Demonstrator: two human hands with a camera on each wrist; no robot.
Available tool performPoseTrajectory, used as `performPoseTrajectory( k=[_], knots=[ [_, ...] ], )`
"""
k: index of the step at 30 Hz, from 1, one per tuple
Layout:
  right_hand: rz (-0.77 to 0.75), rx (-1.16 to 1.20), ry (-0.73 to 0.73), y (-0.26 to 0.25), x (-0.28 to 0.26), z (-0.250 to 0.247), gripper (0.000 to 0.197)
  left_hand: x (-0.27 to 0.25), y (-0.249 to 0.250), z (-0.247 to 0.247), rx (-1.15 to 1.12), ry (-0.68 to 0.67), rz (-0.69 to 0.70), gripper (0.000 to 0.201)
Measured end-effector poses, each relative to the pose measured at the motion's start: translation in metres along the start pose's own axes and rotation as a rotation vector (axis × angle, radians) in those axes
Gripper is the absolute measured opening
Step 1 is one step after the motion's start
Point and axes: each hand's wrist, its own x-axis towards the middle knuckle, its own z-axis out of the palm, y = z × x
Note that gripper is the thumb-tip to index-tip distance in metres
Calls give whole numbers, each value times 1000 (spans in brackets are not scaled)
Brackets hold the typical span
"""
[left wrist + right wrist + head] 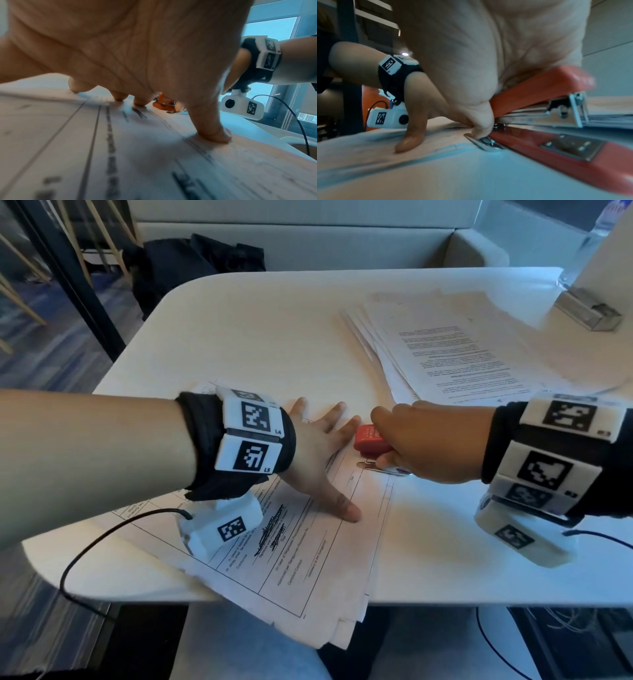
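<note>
Head view: the left hand (318, 453) lies on a near stack of sheets (308, 559), its fingers (337, 414) spread wide and straight, with the thumb (346, 508) out toward the near side. The left wrist view shows the fingertips pressing the top sheet while the palm arches above it. The right hand (428, 440) comes in from the right and grips a red stapler (370, 438), fingers curled over its top arm. The stapler sits on the table (239, 337) at the stack's right edge, just beside the left fingertips. The right wrist view shows its base flat on the table, the top arm raised under the palm and the thumb tip at the metal rear end. Whether a sheet lies between the arms I cannot tell. A second stack (462, 354) lies far right.
</note>
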Motion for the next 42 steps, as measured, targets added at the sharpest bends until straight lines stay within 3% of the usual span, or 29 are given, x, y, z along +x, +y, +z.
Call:
performPoseTrajectory(
  k=[4,10,15,20,26,30,35,39,42],
  knots=[
    [-78,-145,97,-1,-2,-2,42,-3,2,-3,-3,5,20,118],
    [15,16,-21,-3,3,-4,40,6,-2,-2,4,-12,3,126],
    [-33,-173,121,-5,1,-1,50,7,-3,-1,-17,-18,1,122],
    [51,45,-29,-8,0,-3,42,7,-3,-1,-17,-8,2,128],
    [-85,-245,190,-5,-1,2,50,6,-1,-3,0,-30,-8,120],
    [0,42,18,-6,5,0,43,8,-3,-1,7,-14,-4,125],
    [-34,-116,147,-8,1,5,50,9,-5,0,-3,-14,2,123],
    [54,80,19,-9,4,4,45,10,-5,0,15,-1,1,128],
    [79,99,1,-11,7,7,46,10,-5,1,15,5,-2,130]
  ],
)
